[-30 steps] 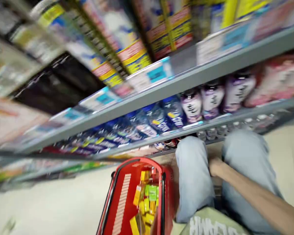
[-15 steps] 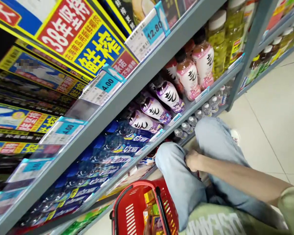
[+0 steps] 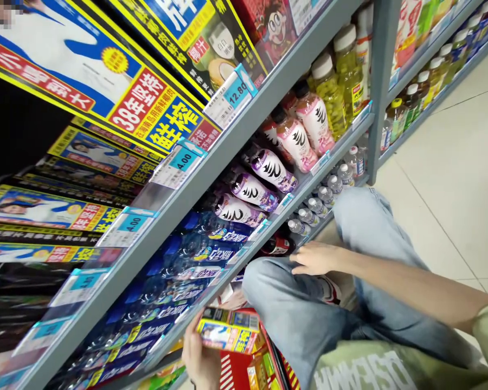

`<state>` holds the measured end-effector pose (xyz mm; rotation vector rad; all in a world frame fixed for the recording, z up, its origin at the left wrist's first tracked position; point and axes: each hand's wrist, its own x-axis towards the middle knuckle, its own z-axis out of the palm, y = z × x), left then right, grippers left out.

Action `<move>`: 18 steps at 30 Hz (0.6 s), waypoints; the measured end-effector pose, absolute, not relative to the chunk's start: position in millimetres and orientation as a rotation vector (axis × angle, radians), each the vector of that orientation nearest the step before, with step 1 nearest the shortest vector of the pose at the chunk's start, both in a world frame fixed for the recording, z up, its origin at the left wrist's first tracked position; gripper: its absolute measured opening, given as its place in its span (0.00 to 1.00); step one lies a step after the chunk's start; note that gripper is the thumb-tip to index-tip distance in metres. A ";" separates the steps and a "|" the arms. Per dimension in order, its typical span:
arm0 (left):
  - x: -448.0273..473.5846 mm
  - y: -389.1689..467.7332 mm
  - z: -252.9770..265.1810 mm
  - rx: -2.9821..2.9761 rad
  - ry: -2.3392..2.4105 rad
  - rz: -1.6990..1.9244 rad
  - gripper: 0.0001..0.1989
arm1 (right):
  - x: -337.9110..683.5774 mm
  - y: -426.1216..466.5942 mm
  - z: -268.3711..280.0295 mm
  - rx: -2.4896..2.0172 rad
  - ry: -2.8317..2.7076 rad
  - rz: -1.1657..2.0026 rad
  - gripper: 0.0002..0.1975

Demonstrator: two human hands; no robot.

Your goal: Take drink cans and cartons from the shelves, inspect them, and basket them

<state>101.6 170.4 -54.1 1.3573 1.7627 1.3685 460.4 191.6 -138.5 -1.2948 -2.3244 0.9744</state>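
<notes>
My left hand [image 3: 197, 349] is closed around one end of a small coconut juice carton [image 3: 230, 333], black, yellow and blue with a printed picture. Carton and hand are above the red shopping basket [image 3: 231, 368], where several small yellow and orange packs [image 3: 260, 371] lie. My right hand [image 3: 315, 259] rests at my bent knee [image 3: 264, 276], fingers stretched out and holding nothing. Just beyond those fingers, a dark bottle with a red label [image 3: 276, 246] lies on the lowest shelf.
Close in front runs a grey shelf unit [image 3: 244, 135]. It holds large coconut juice cartons [image 3: 138, 103], blue-capped water bottles [image 3: 203, 254], purple-labelled bottles [image 3: 272, 168], pink-labelled bottles [image 3: 296, 143] and small clear bottles [image 3: 317, 206]. Pale floor tiles [image 3: 439, 184] extend at the right.
My left hand has come up from inside the basket with the carton in it. My right hand has moved from between my knees to the knee nearer the shelf, its fingers now extended.
</notes>
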 end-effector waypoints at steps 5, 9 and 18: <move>214.9 239.7 -54.4 1.642 1.358 1.129 0.22 | 449.2 193.2 -138.6 -0.861 -1.607 1.575 0.34; 297.2 272.6 -60.2 1.727 1.120 0.780 0.24 | 445.3 201.8 -143.2 -0.512 -0.836 1.990 0.43; 322.7 280.3 -114.2 1.460 0.977 0.620 0.37 | 470.4 197.9 -148.3 -0.384 -0.345 2.042 0.34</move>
